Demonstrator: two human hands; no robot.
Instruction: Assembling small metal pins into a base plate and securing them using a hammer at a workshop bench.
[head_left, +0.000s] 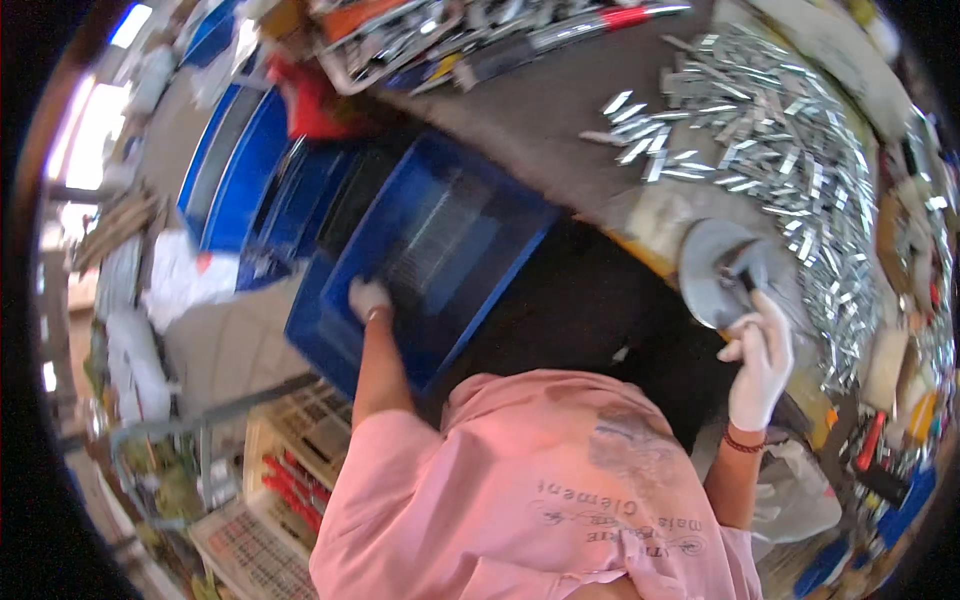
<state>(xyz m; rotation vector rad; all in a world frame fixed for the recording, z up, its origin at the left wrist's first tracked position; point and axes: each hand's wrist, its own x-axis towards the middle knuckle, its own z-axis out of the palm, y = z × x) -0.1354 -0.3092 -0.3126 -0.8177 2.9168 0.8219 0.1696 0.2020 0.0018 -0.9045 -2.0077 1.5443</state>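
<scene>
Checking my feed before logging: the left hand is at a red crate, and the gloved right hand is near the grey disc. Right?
Not quite: in the head view the crate is blue, not red. The left hand is at it, and the gloved right hand is near the grey disc.

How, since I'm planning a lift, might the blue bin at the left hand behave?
The blue bin is probably stiff, given its boxy form. It may feel slick, as it looks smooth. Lifted by the left hand alone, it might tip, since that hand is at one side.
</scene>
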